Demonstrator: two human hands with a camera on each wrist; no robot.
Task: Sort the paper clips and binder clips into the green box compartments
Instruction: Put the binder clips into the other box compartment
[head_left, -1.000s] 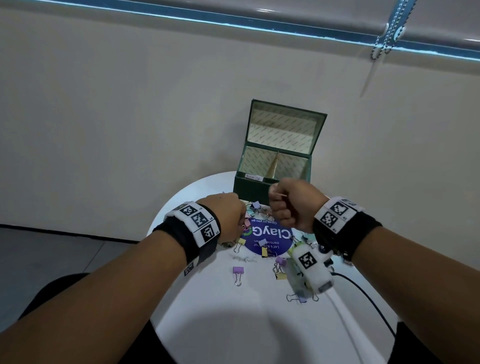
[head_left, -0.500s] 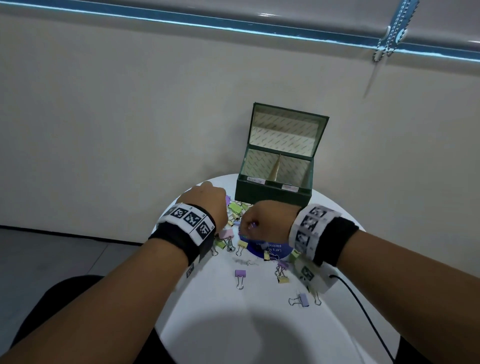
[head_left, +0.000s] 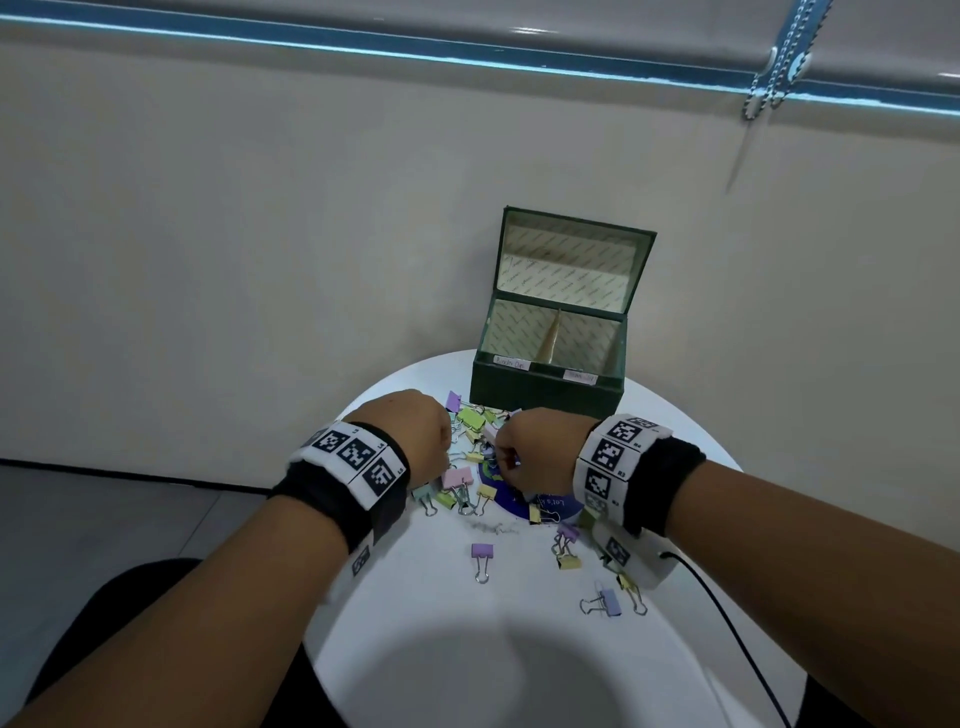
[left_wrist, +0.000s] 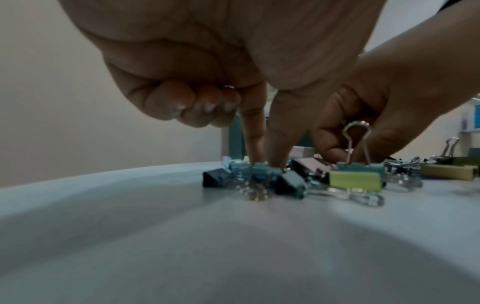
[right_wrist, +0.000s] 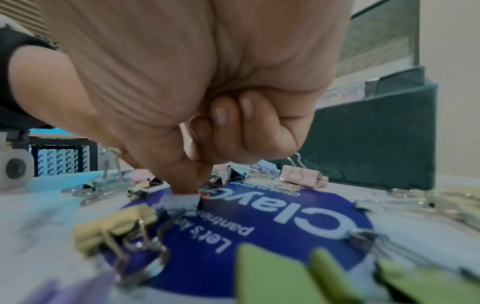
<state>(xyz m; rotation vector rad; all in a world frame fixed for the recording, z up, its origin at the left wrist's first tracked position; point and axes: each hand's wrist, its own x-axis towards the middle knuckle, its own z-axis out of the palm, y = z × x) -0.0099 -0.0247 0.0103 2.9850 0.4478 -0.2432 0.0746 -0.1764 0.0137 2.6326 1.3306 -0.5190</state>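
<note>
White and round, the table (head_left: 467, 649) stands against a plain beige wall, and the green box (head_left: 545, 389) sits open at its far edge, lid up, with a divider splitting it into two labelled compartments; both look empty from my head view, though I cannot see their floors fully. Between the box and me, the binder clips (head_left: 470, 418) lie in a loose heap around a blue round sticker (right_wrist: 285, 216), with a few strays toward the near right edge.

My left hand (head_left: 415, 431) has forefinger and thumb pointed straight down, tips closed narrowly on a small teal clip (left_wrist: 262, 170) at the left side of the heap, the other fingers curled into the palm. My right hand (head_left: 540, 452) pinches down onto a pale grey-blue clip (right_wrist: 182, 200) lying on the sticker; whether it is truly gripped yet or only touched I cannot tell.

These clips look light and stiff: folded pastel bodies in pink, yellow, green, lilac and teal, with springy wire handles. I judge the painted bodies to be slick, and tangled handles may drag neighbours along, so I would take each by the flat sides of the body or by a raised wire loop. Paper clips, thin wire, are hard to make out here.
</note>
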